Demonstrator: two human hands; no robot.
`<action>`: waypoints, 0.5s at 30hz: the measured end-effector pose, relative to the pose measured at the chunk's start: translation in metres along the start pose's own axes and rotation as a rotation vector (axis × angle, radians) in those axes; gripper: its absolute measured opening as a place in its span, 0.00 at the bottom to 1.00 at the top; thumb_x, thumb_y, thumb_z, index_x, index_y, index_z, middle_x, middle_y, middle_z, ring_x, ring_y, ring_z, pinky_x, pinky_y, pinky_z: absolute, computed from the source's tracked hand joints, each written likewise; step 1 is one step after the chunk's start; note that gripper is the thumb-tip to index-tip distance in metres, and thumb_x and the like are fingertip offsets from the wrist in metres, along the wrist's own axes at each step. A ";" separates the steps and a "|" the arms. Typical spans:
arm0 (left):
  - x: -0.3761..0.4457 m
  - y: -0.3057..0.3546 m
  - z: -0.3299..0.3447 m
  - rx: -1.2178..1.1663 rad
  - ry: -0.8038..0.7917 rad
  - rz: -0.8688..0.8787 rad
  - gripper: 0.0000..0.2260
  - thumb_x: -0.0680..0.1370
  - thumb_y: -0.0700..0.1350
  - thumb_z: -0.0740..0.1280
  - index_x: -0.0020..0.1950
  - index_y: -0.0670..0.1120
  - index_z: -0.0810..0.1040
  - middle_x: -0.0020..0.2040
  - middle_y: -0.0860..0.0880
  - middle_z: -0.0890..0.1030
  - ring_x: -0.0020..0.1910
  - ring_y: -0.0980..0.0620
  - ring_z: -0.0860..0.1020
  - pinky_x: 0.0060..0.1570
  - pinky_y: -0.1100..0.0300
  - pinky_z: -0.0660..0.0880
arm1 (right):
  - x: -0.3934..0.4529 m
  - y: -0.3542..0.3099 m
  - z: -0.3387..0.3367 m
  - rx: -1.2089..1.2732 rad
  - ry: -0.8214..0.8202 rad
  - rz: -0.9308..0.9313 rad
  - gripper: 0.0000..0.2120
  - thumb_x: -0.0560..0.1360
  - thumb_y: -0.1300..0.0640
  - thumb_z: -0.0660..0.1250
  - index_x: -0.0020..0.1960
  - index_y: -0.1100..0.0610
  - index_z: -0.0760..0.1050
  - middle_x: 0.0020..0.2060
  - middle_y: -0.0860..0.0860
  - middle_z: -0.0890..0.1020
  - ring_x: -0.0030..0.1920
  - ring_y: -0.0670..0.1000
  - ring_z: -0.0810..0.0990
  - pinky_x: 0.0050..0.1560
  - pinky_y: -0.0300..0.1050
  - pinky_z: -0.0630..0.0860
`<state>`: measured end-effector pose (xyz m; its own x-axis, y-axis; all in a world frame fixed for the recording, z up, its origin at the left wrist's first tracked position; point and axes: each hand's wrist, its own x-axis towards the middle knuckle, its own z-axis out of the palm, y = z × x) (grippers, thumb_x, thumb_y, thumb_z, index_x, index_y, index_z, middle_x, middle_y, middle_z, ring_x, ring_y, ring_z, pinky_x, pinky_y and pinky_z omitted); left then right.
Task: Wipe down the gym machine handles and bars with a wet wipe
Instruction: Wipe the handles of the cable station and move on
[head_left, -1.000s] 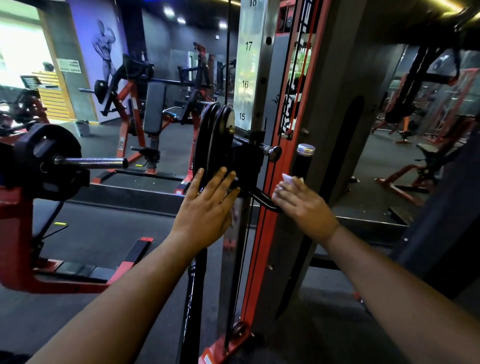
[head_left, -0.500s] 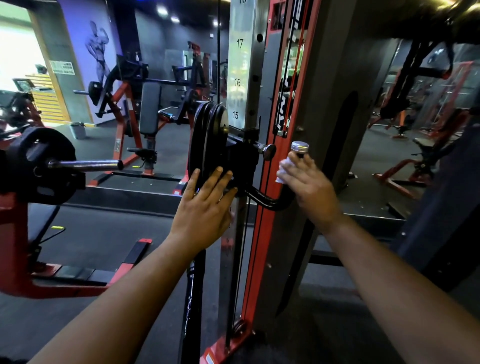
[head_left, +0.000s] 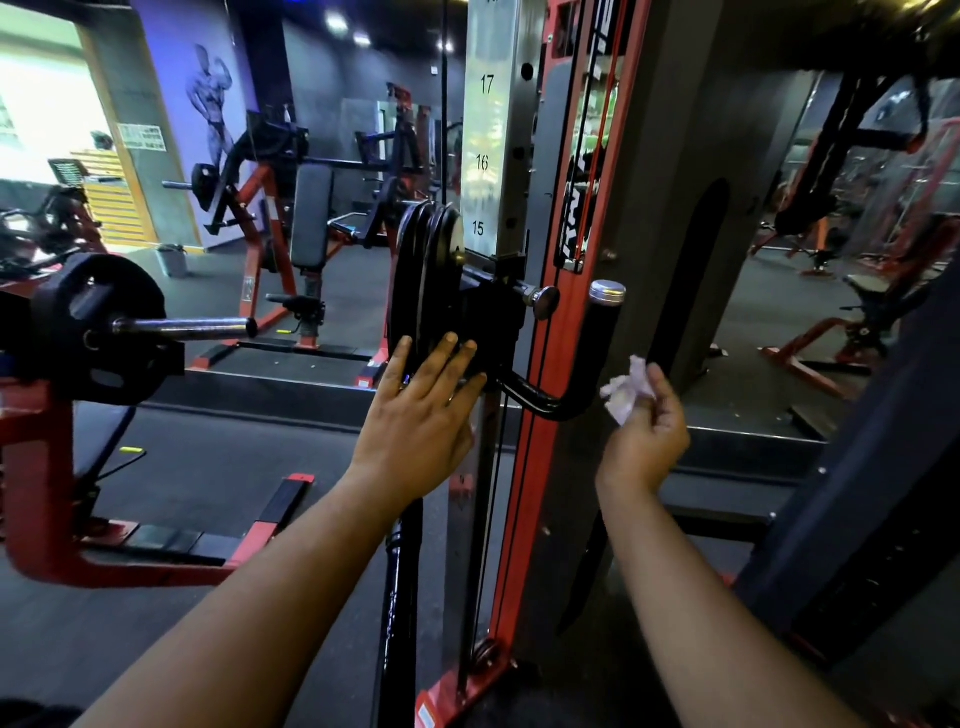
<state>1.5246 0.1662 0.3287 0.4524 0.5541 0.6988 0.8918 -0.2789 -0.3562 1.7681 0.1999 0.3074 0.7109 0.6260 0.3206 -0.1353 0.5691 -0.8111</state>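
A black curved handle (head_left: 587, 358) with a silver end cap sticks up from the carriage of a red and black cable machine (head_left: 535, 467). My right hand (head_left: 644, 436) pinches a crumpled white wet wipe (head_left: 626, 387) just to the right of the handle, clear of it. My left hand (head_left: 421, 415) lies flat with straight fingers against the black pulley wheels (head_left: 426, 280) on the carriage.
A numbered silver height column (head_left: 488, 156) rises above the carriage, with a pull-pin knob (head_left: 543, 301) beside the handle. A red plate-loaded machine with a chrome bar (head_left: 182, 327) stands at the left. More benches and machines fill the dark floor behind and right.
My right hand with the wipe has come off the handle, moving down and to the right. My left hand has stayed on the pulley wheels.
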 end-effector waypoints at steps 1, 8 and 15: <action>0.000 0.000 0.000 -0.003 -0.003 0.001 0.26 0.80 0.58 0.65 0.77 0.50 0.72 0.82 0.44 0.61 0.83 0.44 0.52 0.79 0.34 0.47 | 0.003 -0.004 0.011 0.039 -0.027 0.045 0.16 0.81 0.66 0.63 0.64 0.51 0.80 0.62 0.52 0.82 0.64 0.49 0.80 0.64 0.44 0.77; -0.001 0.001 -0.001 -0.006 0.002 -0.005 0.25 0.80 0.57 0.65 0.76 0.50 0.72 0.82 0.44 0.61 0.83 0.44 0.52 0.79 0.35 0.48 | -0.021 0.019 0.013 -0.115 -0.211 0.138 0.15 0.82 0.62 0.64 0.64 0.49 0.81 0.55 0.45 0.81 0.59 0.45 0.79 0.66 0.41 0.74; -0.001 0.001 -0.004 -0.001 -0.017 0.002 0.25 0.80 0.57 0.65 0.76 0.50 0.72 0.82 0.44 0.61 0.83 0.44 0.52 0.79 0.35 0.47 | 0.021 0.020 0.003 -0.166 -0.388 0.392 0.14 0.81 0.67 0.62 0.57 0.56 0.84 0.53 0.53 0.87 0.56 0.53 0.85 0.58 0.49 0.81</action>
<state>1.5249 0.1629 0.3302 0.4542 0.5671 0.6871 0.8908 -0.2806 -0.3573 1.7779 0.2261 0.2992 0.3203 0.9408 0.1109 -0.2057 0.1833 -0.9613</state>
